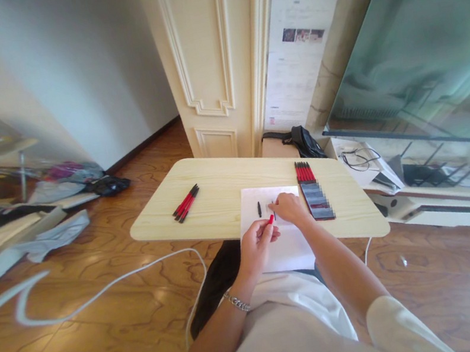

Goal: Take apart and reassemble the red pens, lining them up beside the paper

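Note:
Over a sheet of white paper [290,248] on the table, my left hand [257,243] is closed round a red pen barrel [271,219], whose end sticks out past the fingertips. Just beyond it, my right hand [291,208] has its fingers pinched at a thin dark pen refill [274,215]; the fingers partly cover it. A short black pen part [259,209] lies by itself on the paper, left of my right hand.
Several red and black pens [186,204] lie bunched on the table's left [156,219]. More pens [304,171] stand in a row at the right, above a dark phone-like slab [318,200] with a pixelated face. A white cable [121,276] runs across the floor.

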Motion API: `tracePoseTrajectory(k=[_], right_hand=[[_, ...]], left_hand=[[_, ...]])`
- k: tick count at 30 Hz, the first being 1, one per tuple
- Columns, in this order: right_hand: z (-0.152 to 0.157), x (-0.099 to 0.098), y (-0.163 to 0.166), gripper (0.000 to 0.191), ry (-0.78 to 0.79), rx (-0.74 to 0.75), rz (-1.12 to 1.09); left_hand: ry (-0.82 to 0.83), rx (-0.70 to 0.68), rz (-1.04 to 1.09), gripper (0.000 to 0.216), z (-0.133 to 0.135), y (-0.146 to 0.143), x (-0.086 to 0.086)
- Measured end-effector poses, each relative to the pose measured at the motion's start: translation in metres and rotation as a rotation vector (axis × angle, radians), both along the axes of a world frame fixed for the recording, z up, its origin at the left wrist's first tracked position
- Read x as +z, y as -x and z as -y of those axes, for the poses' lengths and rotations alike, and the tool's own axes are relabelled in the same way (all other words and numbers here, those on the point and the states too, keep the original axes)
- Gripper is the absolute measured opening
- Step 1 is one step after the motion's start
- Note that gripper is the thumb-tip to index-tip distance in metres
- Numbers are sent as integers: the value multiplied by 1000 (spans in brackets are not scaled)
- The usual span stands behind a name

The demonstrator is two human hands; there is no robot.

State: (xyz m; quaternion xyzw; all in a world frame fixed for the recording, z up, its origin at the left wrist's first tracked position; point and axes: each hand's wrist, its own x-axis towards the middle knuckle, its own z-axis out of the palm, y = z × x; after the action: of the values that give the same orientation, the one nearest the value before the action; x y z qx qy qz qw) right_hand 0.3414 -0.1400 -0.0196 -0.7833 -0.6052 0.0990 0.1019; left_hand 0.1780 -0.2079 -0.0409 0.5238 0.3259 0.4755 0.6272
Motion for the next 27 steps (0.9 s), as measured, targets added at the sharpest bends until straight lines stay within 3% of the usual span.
tracePoseTrajectory(k=[7,10,13,16,20,27], right_hand=[[-7,-2,-11,24,-8,-2,-111],[-1,2,-17,23,-111,36,-497],[13,14,-16,27,-317,60,-955],[29,31,-8,31,-523,64,-1203],[42,47,3,29,-657,57,-1282],[46,44,10,29,-621,93,-1292]], left_hand=[[-10,4,36,34,-1,-2,-4],[-18,1,28,33,-2,-2,-5],[-21,-9,30,33,-2,-2,-5],[-20,-12,35,33,-1,-2,-5],[-26,-8,30,32,-1,-3,-6],[-37,-6,7,32,-3,-3,-13]])
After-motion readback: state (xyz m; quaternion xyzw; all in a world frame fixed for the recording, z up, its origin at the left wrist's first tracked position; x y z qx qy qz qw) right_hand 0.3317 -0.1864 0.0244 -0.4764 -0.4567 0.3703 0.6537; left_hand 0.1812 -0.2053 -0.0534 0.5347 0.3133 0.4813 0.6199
